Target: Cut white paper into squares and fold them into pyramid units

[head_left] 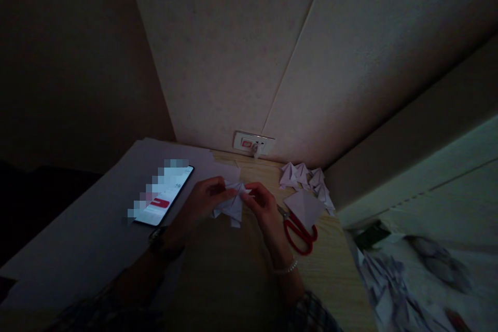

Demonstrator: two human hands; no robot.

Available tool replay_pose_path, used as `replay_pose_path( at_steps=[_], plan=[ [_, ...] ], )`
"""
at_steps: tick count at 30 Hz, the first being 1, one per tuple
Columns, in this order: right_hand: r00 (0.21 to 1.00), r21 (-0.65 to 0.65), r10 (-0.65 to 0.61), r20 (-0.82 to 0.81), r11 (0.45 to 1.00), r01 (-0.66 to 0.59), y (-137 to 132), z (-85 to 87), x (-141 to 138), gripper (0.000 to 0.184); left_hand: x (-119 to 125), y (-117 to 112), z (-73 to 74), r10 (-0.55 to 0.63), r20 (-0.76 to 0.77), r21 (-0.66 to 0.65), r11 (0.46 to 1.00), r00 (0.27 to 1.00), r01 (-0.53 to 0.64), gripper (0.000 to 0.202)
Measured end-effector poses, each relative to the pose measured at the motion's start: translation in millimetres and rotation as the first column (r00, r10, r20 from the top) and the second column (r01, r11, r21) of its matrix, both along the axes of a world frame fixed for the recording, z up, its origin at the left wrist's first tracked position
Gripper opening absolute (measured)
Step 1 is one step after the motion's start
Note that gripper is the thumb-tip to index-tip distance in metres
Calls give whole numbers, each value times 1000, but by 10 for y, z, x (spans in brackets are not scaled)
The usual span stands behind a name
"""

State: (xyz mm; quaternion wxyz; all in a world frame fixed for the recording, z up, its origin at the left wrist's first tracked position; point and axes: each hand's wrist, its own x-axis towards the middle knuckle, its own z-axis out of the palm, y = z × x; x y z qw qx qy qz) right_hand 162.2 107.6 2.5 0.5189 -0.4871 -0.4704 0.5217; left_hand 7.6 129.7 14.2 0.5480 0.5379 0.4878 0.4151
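Observation:
Between my two hands is a piece of folded white paper [232, 210], with several creased flaps, held a little above the wooden table. My left hand [204, 197] pinches its left side between thumb and fingers. At its upper right, my right hand [261, 201] grips a flap with the thumb and index finger. Red-handled scissors [299, 233] lie just right of my right hand, their blades partly under a square of white paper [305, 207]. Several finished-looking folded paper pieces [301, 175] stand behind that square, near the wall.
A lit phone [163, 197] lies on large white sheets [97, 228] at the left. A wall socket [252, 143] holds a plug above the back edge of the wooden table [330, 270]. Many folded papers [397, 295] lie lower down, off the table's right edge.

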Motion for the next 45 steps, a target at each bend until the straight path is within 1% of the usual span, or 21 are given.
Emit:
replay_pose_path(
  at_steps=[3, 6, 8, 10, 14, 18, 22, 28, 32, 36, 41, 45],
  plan=[
    [1000, -10, -22, -4, 1000, 22, 24, -22, 5, 18, 2, 20, -35, -29, 27, -12, 1000, 999, 29, 30],
    [998, -1, -56, -7, 998, 56, 36, -45, 17, 21, -1, 22, -71, -91, 52, -36, 995, 994, 93, 27],
    [998, 4, -68, -5, 998, 68, 37, -57, 25, 21, -7, 20, -85, -128, 55, -48, 990, 990, 130, 26],
    [997, 9, -72, -1, 997, 72, 36, -68, 29, 22, -12, 22, -95, -141, 51, -53, 988, 989, 144, 25],
    [998, 13, -55, -4, 998, 55, 44, -88, 18, 21, -9, 36, -102, -120, 42, -46, 991, 992, 122, 25],
    [999, 3, -33, 10, 999, 33, 51, -102, 7, 20, 15, 23, -66, -97, 43, -27, 995, 994, 98, 26],
    [999, 22, -43, 32, 999, 43, 35, -92, 18, 18, 37, -6, -47, -83, 49, -4, 996, 995, 84, 25],
    [997, 42, -59, 46, 998, 57, 7, -68, 28, 22, 36, -20, -103, -105, 85, 27, 994, 991, 103, 23],
    [997, 38, -56, 54, 998, 54, 5, -80, 25, 22, 44, -21, -129, -118, 100, 34, 993, 988, 115, 20],
    [997, 39, -65, 50, 997, 63, 13, -103, 27, 22, 58, -16, -99, -94, 95, 34, 995, 991, 91, 19],
    [998, 34, -42, 53, 999, 40, 26, -115, 34, 17, 53, -8, -34, -85, 71, 12, 996, 994, 85, 20],
    [999, 29, -41, 35, 999, 40, 31, -143, 38, 20, 46, -6, -45, -81, 50, 9, 997, 995, 80, 21]
  ],
)
